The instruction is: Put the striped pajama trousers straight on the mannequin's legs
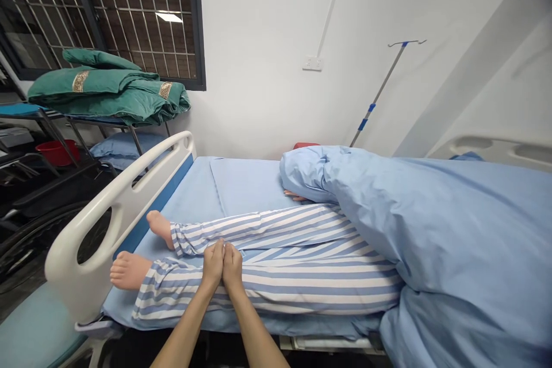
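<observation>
The left hand [213, 263] and right hand [233, 267] are curled closed together over the striped trousers [319, 286], any hold unclear; the manikin [130, 271] on the bed [245, 175] looks heavy, best supported under knee and ankle.

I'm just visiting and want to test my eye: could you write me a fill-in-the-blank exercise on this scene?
The left hand and right hand are over trousers striped white and ____.
Without shoes or socks, the feet are ____.
The bucket is ____.

Missing words: blue; bare; red.
</observation>
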A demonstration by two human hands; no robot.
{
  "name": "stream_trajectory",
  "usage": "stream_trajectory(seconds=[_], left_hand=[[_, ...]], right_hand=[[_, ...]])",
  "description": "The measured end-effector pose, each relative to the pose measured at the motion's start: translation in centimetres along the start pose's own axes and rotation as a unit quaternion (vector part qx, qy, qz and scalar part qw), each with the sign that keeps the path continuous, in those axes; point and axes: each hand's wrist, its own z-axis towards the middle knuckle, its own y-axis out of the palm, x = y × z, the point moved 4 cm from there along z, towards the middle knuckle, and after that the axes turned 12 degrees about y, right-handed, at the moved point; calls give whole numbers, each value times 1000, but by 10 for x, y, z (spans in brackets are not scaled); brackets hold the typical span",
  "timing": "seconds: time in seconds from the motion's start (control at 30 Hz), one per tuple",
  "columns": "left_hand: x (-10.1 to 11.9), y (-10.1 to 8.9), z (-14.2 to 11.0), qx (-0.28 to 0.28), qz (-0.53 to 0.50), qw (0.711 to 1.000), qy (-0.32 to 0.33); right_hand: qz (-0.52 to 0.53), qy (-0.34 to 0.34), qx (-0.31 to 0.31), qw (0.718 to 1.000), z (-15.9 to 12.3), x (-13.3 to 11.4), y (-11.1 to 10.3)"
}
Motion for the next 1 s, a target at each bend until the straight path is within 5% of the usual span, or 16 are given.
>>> stream_trajectory(seconds=[0.3,0.57,1.0], left_hand=[[-20,-9,-6,-16,100,994,32],[-14,-4,-7,-37,112,991,62],[-2,10,-7,-23,47,999,15]], right_hand=[[-24,3,-12,1000,-2,1,5],[-169,-55,-40,983,1,-16,-9],[-43,-31,-18,998,1,4,-16]])
